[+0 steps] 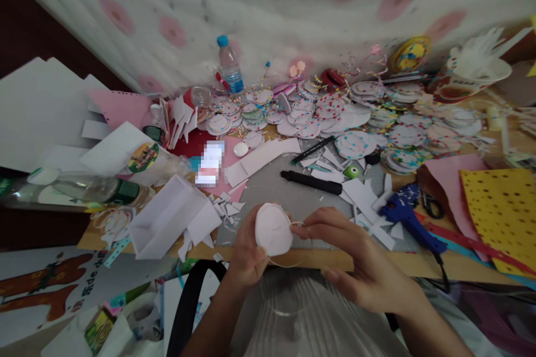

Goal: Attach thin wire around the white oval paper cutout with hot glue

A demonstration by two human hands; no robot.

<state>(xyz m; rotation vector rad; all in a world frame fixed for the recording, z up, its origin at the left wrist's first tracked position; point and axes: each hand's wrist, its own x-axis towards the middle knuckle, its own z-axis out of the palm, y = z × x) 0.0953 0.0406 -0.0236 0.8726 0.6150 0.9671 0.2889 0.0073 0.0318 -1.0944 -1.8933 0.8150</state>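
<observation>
Near the table's front edge, my left hand (248, 254) grips a round white paper disc (274, 230) by its left side, with the thumb at its lower edge. A thin pale cord (288, 265) hangs in a curve below the disc. My right hand (343, 254) is at the disc's right edge, its fingers stretched out and the thumb apart from them. The index fingertip touches the disc's edge, where a short loop of the cord sticks out. Behind the disc lies a grey mat (268, 184).
A black pen (311, 182), paper scraps (362, 198) and a blue glue gun (412, 217) lie to the right. A white box (167, 217) and bottles stand or lie left. Decorated paper discs (355, 144) line the back, beside a water bottle (230, 67).
</observation>
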